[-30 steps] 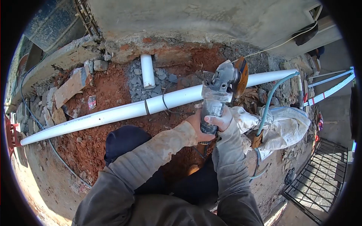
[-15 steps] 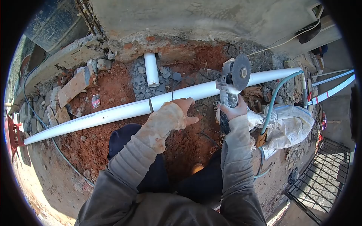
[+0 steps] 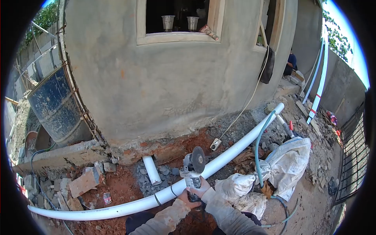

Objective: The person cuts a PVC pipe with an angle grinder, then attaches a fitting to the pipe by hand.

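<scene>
An angle grinder [image 3: 192, 181] stands upright in front of me, its dark cutting disc [image 3: 199, 159] at the top. My right hand [image 3: 200, 188] is closed around the grinder's body near the head. Lower down, my left hand [image 3: 187, 199] grips the dark rear part of the grinder. Behind the tool runs a long white PVC pipe [image 3: 235, 150], slanting from lower left to upper right. Two dark bands circle the pipe left of my hands. A short white pipe stub [image 3: 151, 170] sticks out from the wall's foot.
A rendered wall [image 3: 102, 86] with a window rises ahead. An extension socket [image 3: 215, 144] on a pale cable lies by its foot. White sacks [image 3: 288, 166] and a green hose [image 3: 258, 150] are on the right. A blue drum [image 3: 58, 105] stands left. A person [image 3: 290, 64] sits far back.
The view has tilted up, bringing in the window and drum. My left hand has moved from beside the pipe onto the grinder. My right hand still holds the grinder.
</scene>
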The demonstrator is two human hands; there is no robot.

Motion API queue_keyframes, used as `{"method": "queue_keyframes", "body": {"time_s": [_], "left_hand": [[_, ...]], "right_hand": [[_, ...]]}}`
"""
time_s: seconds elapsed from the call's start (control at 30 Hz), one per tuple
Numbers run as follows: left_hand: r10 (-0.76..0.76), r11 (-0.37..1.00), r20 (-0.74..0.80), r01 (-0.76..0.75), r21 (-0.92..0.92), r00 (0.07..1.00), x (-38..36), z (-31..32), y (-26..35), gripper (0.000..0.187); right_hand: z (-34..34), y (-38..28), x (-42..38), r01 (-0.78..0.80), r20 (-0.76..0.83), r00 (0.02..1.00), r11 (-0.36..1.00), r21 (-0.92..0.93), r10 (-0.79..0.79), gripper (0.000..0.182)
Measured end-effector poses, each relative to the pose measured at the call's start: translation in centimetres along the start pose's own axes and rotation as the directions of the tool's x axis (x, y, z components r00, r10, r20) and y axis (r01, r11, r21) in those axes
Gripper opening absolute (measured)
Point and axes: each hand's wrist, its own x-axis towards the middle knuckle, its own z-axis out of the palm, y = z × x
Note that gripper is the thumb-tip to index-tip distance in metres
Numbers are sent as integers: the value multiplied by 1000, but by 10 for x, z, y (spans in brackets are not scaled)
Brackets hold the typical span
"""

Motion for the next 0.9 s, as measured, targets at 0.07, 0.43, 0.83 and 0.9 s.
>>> {"method": "queue_keyframes", "body": {"time_s": [0.07,0.43,0.83,0.9], "left_hand": [[-63,996,-32,61,-72,997,-3,-7,45,88],[-165,947,-228,90,-307,960,-4,-39,52,63],[-36,890,-268,-91,-446,963,-14,-59,98,55],[-37,878,-284,-105,-467,958,-9,-67,104,54]], "right_hand": [[10,-10,-8,14,29,999,999,41,-15,70],[20,-18,-31,217,365,915,973,-80,-174,107],[55,-40,-39,0,67,998,982,-190,13,70],[57,-37,-37,38,70,997,975,-218,-24,70]]}}
